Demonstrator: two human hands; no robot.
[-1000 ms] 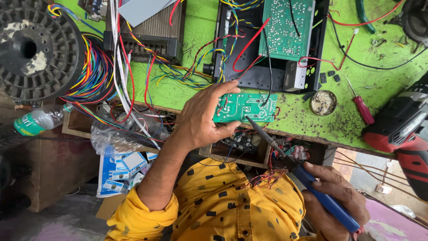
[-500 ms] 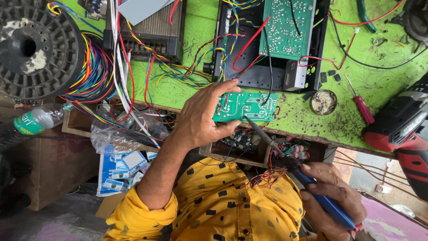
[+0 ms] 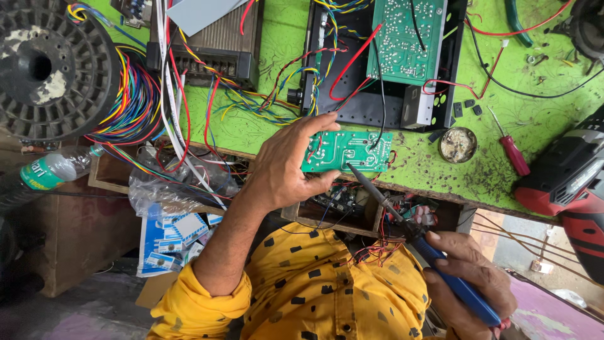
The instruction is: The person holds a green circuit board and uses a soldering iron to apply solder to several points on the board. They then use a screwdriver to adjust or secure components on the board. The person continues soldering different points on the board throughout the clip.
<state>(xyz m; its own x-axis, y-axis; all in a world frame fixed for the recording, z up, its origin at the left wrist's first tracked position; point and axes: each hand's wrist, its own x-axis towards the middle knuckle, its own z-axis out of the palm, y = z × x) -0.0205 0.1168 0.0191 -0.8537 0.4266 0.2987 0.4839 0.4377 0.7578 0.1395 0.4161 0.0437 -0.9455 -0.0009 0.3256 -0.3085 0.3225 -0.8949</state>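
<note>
My left hand [image 3: 286,170] grips the left end of a small green circuit board [image 3: 349,151], holding it at the front edge of the green workbench [image 3: 264,129]. My right hand [image 3: 469,283] is closed around the blue handle of a soldering iron [image 3: 409,223]. The iron's metal tip touches the lower edge of the board near its middle. Thin wires run from the board up to a black chassis [image 3: 352,107] holding a larger green circuit board [image 3: 406,41]. My yellow spotted shirt fills the bottom of the view.
A round tin [image 3: 458,145] and a red-handled screwdriver [image 3: 513,151] lie right of the board. A red power drill [image 3: 566,182] sits at the right edge. A black spool [image 3: 47,66], coloured wire bundles [image 3: 135,107], a finned black unit [image 3: 214,44] and a plastic bottle [image 3: 53,171] are at the left.
The soldering iron's tip has moved up to the lower edge of the small board. My left hand keeps the board in the same place.
</note>
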